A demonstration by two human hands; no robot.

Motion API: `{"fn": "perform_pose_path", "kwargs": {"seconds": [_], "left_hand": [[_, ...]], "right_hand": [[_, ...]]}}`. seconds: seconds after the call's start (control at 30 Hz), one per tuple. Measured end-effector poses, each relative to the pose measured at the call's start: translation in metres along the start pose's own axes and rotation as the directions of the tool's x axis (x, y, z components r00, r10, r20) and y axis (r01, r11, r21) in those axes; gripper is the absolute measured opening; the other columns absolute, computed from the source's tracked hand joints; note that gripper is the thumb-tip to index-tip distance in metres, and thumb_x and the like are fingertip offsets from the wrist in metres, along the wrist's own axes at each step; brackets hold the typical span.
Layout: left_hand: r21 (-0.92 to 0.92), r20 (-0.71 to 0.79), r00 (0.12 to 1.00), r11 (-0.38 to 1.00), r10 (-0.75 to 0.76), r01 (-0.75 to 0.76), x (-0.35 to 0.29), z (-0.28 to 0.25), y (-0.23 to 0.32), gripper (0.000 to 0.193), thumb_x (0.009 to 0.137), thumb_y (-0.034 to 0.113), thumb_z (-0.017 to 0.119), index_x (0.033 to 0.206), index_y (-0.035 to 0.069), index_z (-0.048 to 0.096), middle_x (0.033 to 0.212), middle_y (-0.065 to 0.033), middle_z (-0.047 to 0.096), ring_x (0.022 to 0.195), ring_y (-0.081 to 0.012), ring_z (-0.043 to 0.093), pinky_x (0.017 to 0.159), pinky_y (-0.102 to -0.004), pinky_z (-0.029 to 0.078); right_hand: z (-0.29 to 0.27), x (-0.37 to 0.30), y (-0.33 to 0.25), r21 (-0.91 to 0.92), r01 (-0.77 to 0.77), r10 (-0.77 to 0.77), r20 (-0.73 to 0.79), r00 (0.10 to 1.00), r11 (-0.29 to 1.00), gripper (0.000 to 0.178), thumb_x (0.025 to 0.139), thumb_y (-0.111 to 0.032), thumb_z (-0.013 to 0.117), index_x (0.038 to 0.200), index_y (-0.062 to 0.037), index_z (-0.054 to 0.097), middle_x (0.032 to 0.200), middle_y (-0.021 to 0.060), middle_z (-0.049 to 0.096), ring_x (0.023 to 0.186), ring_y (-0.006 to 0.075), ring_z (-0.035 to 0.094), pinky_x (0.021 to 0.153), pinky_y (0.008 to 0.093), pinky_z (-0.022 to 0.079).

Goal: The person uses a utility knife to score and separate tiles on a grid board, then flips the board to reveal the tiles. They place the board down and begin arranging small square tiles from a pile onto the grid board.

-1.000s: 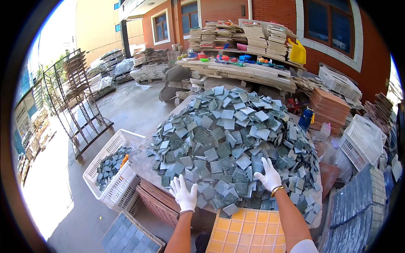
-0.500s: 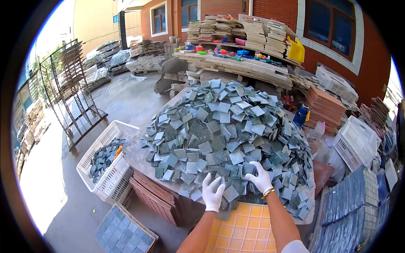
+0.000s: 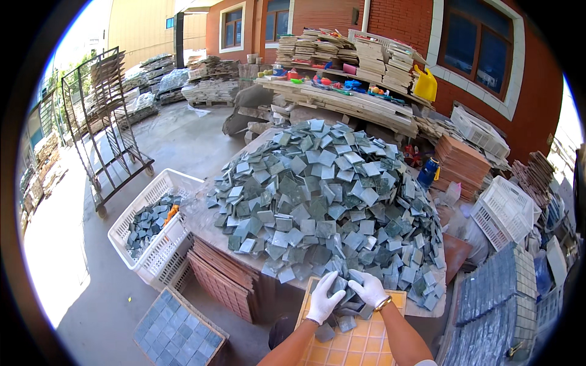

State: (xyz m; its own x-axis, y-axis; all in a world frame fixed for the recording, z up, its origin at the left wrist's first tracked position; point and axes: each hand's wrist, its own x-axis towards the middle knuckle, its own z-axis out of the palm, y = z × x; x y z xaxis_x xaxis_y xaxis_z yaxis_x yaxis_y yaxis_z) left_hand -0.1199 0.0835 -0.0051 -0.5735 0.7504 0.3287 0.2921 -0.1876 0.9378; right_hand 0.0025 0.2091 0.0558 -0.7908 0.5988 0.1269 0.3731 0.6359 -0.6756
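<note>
A heap of square grey-green stone tiles (image 3: 317,201) covers the table in front of me. At its near edge lies a yellow grid tray (image 3: 360,349) with pale lines dividing it into squares. Over the tray, my left hand (image 3: 323,297) and my right hand (image 3: 369,289), both in white gloves, close from two sides round a small bunch of stone tiles (image 3: 349,297). The fingers partly hide how many tiles they hold. Beside my left hand, a loose tile (image 3: 325,332) rests on the tray, and another tile (image 3: 346,322) lies just below the bunch.
A white plastic crate (image 3: 140,261) holding tile pieces stands left of the table, near stacked reddish grid trays (image 3: 223,277). A board filled with tiles (image 3: 177,329) sits at lower left. Wrapped tile stacks (image 3: 494,305) stand on the right. A wheeled metal rack (image 3: 104,131) is farther left.
Both hands have come back from the heap's near edge to the yellow tray, drawing together round several tiles. Loose tiles now lie on the tray, and more of its far edge shows.
</note>
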Motion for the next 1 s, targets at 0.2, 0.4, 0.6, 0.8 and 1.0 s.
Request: {"fn": "perform_pose_path", "kwargs": {"seconds": [0.2,0.4,0.6,0.8,1.0], "left_hand": [[0.147,0.375,0.927,0.988,-0.004,-0.055,-0.033,0.008,0.045,0.053,0.082,0.030,0.068,0.128,0.007,0.055,0.131,-0.0174,0.053,0.121,-0.0342,0.050,0.100,-0.0371,0.042],[0.313,0.572,0.799,0.852,0.185,-0.420,-0.097,0.008,0.058,0.048,0.088,0.039,0.060,0.120,0.004,0.057,0.118,-0.0139,0.058,0.117,-0.0341,0.048,0.100,-0.0417,0.040],[0.149,0.457,0.875,0.956,0.159,-0.252,-0.116,-0.047,0.081,0.046,0.087,0.033,0.062,0.122,0.004,0.055,0.130,-0.0190,0.050,0.119,-0.0364,0.049,0.099,-0.0416,0.041],[0.240,-0.353,0.879,0.878,-0.319,0.415,-0.113,-0.139,-0.061,0.023,0.086,0.018,0.060,0.101,0.002,0.067,0.102,-0.0171,0.067,0.098,-0.0326,0.063,0.087,-0.0363,0.049],[0.621,-0.201,0.543,0.323,-0.815,0.715,-0.178,-0.168,-0.227,0.028,0.086,0.026,0.055,0.103,0.009,0.069,0.104,-0.0185,0.066,0.099,-0.0359,0.062,0.085,-0.0434,0.050]], "right_hand": [[-0.006,-0.105,0.002,-0.073,-0.111,0.120,0.133,0.984,0.991,0.036,0.084,-0.037,0.060,0.102,-0.0061,0.063,0.086,0.0181,0.065,0.080,0.0393,0.059,0.069,0.0471,0.046],[-0.060,-0.157,-0.035,-0.406,0.030,0.279,0.679,0.679,0.914,0.053,0.087,-0.059,0.049,0.106,-0.0117,0.063,0.097,0.0150,0.066,0.087,0.0358,0.062,0.075,0.0425,0.049],[-0.045,-0.060,-0.059,-0.171,0.105,-0.096,0.056,0.994,0.980,0.054,0.086,-0.045,0.062,0.124,-0.0067,0.055,0.123,0.0173,0.058,0.116,0.0335,0.054,0.097,0.0389,0.042],[0.018,0.019,0.020,-0.647,0.307,-0.237,0.195,0.952,0.698,0.076,0.075,-0.061,0.062,0.134,-0.0143,0.050,0.147,0.0226,0.030,0.135,0.0444,0.025,0.107,0.0553,0.022],[0.042,0.035,-0.004,-0.599,0.346,-0.235,0.258,0.937,0.722,0.076,0.077,-0.066,0.053,0.130,-0.0123,0.053,0.149,0.0241,0.027,0.135,0.0452,0.024,0.106,0.0576,0.022]]}}
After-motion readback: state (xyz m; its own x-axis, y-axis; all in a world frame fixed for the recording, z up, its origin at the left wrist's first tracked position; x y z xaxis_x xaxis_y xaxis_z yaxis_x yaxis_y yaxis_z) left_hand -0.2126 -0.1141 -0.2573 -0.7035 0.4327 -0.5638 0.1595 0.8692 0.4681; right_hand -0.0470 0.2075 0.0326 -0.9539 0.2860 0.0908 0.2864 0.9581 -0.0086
